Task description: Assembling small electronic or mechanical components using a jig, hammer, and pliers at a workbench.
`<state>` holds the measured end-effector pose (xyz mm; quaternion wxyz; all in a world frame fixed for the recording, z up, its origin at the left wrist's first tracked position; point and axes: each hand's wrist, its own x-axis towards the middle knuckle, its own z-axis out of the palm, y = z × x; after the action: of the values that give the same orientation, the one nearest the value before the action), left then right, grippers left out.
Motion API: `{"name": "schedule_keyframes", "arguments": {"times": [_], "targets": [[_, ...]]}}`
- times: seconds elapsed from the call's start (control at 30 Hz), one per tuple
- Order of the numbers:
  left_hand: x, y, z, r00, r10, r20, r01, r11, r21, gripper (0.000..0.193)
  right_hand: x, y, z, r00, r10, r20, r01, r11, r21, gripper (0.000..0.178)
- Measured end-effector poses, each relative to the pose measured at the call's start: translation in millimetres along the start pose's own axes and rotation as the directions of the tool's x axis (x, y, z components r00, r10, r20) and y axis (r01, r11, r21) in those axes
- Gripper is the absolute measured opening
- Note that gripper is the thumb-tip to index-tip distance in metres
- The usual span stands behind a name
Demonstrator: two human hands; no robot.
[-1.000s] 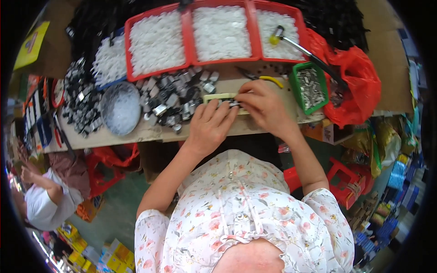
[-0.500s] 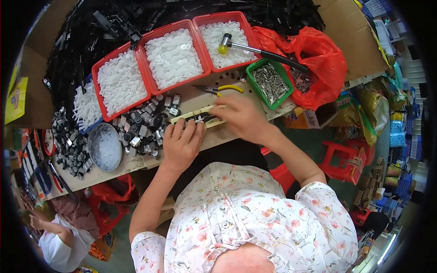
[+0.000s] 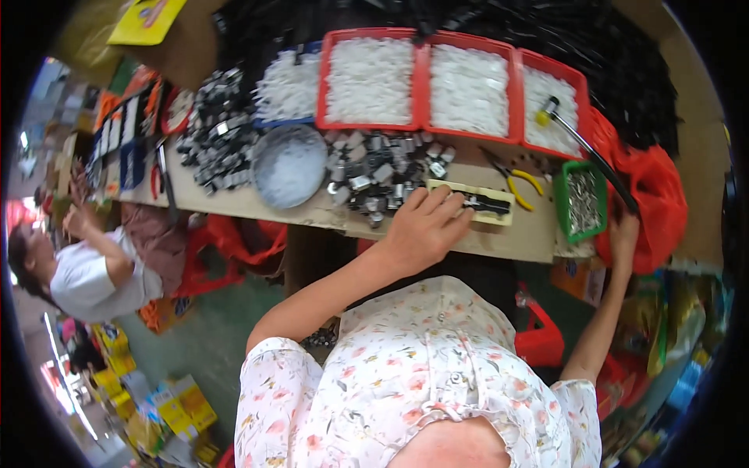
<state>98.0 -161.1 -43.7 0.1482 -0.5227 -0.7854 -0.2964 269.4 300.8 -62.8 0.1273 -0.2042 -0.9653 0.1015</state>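
A long cream block lies near the table's front edge with a dark narrow part in its channel. My left hand is closed over the block's left end, its fingers pressing on the top. Far to the right, my right hand is at a red plastic bag, just below the handle end of a hammer. Its fingers are partly hidden, so what they hold does not show. The hammer's yellow-tipped head lies over the rightmost red tray of small white pieces.
Yellow-handled pliers lie behind the block, left of a green tray of metal pieces. Small metal-and-black parts are heaped beside a round bowl. More red trays stand behind. Another person sits at the left.
The view has swung, shifting the table scene rightward. My right hand has left the block and reached out right to the red bag and hammer handle. My left hand stays on the block.
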Motion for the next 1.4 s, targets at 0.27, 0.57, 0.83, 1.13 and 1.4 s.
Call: {"name": "schedule_keyframes", "arguments": {"times": [0.27, 0.57, 0.83, 1.13, 1.4], "targets": [[6, -73, -93, 0.952, -0.222, -0.209, 0.253, 0.958, 0.136, 0.024, 6, -2, -18, 0.987, 0.108, 0.115, -0.128, 0.975, 0.181, 0.028], [-11, -194, -129, 0.866, -0.375, -0.331, 0.492, 0.758, 0.427, 0.019, -4, -1, -16, 1.0, 0.015, 0.01, -0.015, 0.999, 0.034, 0.019], [-20, -237, -101, 0.815, -0.473, -0.334, 0.579, 0.681, 0.449, 0.016, 8, 84, 1, 0.983, -0.094, 0.157, 0.083, 0.994, 0.075, 0.042], [29, -251, -100, 0.627, -0.534, -0.567, 0.689, 0.719, 0.084, 0.011, 20, -73, -42, 0.973, -0.229, 0.0, 0.216, 0.916, 0.338, 0.029], [46, -223, -126, 0.497, -0.67, -0.552, 0.69, 0.69, -0.216, 0.011, 41, -81, -38, 0.982, -0.187, 0.033, 0.168, 0.934, 0.314, 0.037]]}}
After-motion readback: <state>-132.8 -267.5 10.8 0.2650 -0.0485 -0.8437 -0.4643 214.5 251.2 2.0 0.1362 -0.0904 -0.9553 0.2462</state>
